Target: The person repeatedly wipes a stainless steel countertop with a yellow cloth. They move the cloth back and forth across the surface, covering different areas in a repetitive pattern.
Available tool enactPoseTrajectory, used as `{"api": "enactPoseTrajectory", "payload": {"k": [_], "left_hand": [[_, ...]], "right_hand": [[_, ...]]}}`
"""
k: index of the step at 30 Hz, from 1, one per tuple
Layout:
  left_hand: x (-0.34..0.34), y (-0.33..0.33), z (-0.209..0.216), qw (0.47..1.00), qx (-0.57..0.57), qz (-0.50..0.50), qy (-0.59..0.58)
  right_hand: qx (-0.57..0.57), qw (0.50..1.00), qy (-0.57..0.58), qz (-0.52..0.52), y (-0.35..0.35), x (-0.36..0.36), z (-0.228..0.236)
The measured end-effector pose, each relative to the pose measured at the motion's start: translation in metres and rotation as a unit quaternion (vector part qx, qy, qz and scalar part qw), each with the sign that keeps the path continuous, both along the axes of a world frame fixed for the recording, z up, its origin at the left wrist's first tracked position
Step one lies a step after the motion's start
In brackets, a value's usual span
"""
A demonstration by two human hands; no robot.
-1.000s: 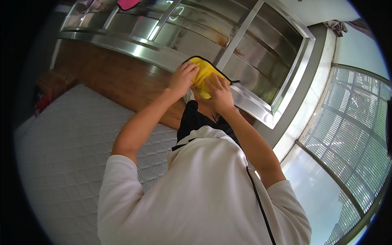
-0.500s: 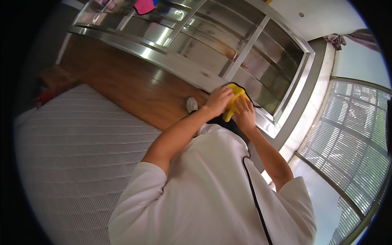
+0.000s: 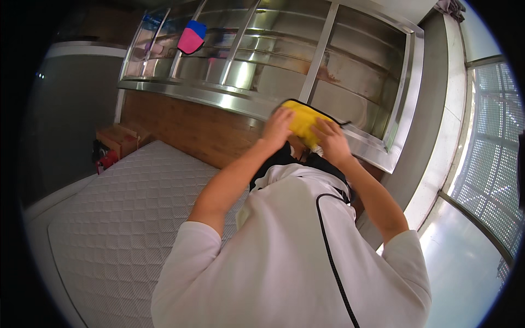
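A yellow cloth (image 3: pixel 304 121) with a black edge is stretched between my two hands, in front of my waist. My left hand (image 3: pixel 278 127) grips its left side, the fingers bent over the border. On the opposite side, my right hand (image 3: pixel 332 141) has its fingers curled on the cloth near the lower right corner. Blur softens the cloth's lower part. Just beyond it runs the steel rim of a glass-fronted or metal cabinet (image 3: pixel 240 103). A pink and blue cloth piece (image 3: pixel 192 38) with dark trim is on the cabinet's left part.
A grey quilted mattress (image 3: pixel 136 218) lies at the lower left, beside brown wooden flooring (image 3: pixel 180 123). Past its far corner are a cardboard box (image 3: pixel 117 139) and a red object (image 3: pixel 108 159). A window with a perforated screen (image 3: pixel 497 115) is on the right. A black cord (image 3: pixel 328 240) runs down my shirt.
The yellow cloth was bunched between my hands; now it is spread wider, with the hands farther apart. My view has shifted, bringing the pink and blue piece and the box more fully into sight.
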State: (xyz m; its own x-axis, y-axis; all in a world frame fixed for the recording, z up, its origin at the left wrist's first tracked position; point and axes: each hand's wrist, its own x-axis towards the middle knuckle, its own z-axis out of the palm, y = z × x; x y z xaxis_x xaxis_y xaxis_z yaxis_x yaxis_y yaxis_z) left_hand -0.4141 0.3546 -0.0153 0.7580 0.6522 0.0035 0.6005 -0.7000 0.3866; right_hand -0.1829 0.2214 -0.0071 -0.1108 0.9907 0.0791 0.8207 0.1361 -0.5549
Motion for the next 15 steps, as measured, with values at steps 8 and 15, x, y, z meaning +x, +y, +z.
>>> {"api": "enactPoseTrajectory", "payload": {"k": [8,15], "left_hand": [[0.108,-0.065,-0.010,0.993,-0.031,-0.084,-0.078],[-0.010,0.026,-0.009,0.987,-0.085,-0.037,-0.131]], "right_hand": [[-0.024,0.996,-0.057,-0.058,-0.052,0.050,-0.004],[0.004,0.998,-0.056,-0.005,0.045,-0.050,-0.007]]}}
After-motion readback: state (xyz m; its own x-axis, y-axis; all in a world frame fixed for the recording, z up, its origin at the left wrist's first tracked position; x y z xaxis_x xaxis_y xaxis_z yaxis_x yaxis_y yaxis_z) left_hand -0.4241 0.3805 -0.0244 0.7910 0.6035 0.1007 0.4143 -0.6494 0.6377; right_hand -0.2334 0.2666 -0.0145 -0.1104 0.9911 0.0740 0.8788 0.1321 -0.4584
